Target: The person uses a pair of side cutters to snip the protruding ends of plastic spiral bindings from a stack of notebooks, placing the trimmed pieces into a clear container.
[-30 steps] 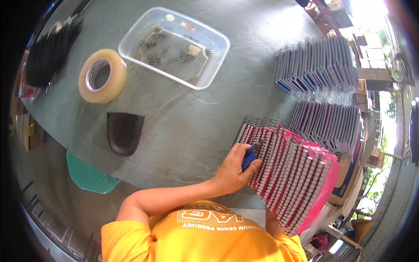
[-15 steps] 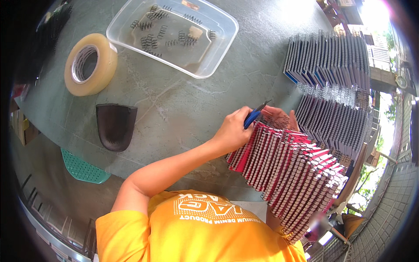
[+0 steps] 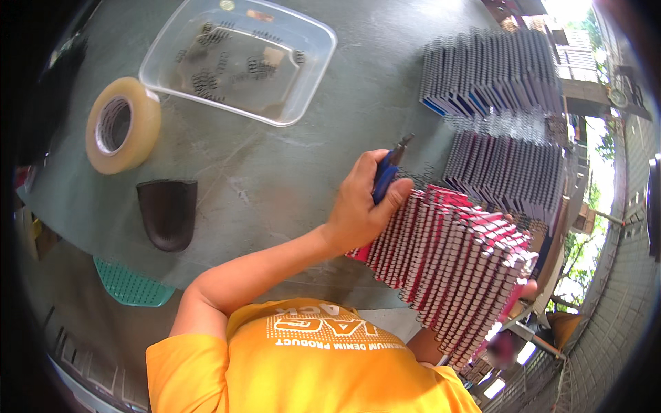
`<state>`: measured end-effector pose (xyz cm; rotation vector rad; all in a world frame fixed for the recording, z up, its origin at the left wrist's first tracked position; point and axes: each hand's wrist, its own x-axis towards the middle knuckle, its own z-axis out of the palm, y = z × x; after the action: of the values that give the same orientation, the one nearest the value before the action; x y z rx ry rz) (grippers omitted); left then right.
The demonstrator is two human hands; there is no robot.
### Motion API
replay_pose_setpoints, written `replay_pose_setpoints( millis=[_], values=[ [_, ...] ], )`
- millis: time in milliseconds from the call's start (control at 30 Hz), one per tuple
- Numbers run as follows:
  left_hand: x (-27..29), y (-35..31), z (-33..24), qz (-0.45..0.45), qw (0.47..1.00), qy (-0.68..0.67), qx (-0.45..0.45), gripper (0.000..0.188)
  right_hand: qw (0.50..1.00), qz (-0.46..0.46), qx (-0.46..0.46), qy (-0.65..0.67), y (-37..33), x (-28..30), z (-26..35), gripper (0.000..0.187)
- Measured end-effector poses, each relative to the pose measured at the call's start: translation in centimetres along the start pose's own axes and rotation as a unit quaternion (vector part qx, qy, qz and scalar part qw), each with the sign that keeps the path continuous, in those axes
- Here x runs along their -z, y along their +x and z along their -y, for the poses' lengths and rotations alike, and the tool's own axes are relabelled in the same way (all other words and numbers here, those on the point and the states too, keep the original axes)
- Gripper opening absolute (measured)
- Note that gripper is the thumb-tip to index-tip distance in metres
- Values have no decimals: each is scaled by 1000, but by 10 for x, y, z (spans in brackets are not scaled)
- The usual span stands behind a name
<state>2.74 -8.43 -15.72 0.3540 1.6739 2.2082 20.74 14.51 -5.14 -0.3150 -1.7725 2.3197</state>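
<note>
My left hand (image 3: 359, 199) is wrapped round blue-handled cutting pliers (image 3: 390, 168), their dark jaws pointing up and away. Its thumb lies at the near end of a thick stack of red-edged spiral notebooks (image 3: 447, 255), bound with dark wire coils. Loose coil ends (image 3: 416, 175) stick out from the stack beside the pliers. My right hand (image 3: 529, 289) is mostly hidden behind the notebooks; fingertips show at their right side, holding the stack against my body.
A clear plastic tub (image 3: 303, 100) holds several short bits of coil. Left of it are a tape roll (image 3: 141, 134) and a dark curved piece (image 3: 167, 217). Two rows of spiral notebooks (image 3: 492, 76) stand at the right. A green perforated seat (image 3: 131, 283) is below the table edge.
My right hand has left the coil ends at the stack's far edge and is now at its right side. The left hand with the pliers has shifted slightly left, thumb now at the notebooks.
</note>
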Motion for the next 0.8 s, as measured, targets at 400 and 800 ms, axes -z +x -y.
replay_pose_setpoints(
  millis=[400, 800],
  values=[
    [-57, 26, -71, 34, 950, -5, -311, 46, 807, -291, 3, -513, -66, -75, -8, 69],
    [76, 58, 6, 272, 730, 584, -229, 41, 950, -56, -268, -152, 115, 1, -4, 42]
  ],
)
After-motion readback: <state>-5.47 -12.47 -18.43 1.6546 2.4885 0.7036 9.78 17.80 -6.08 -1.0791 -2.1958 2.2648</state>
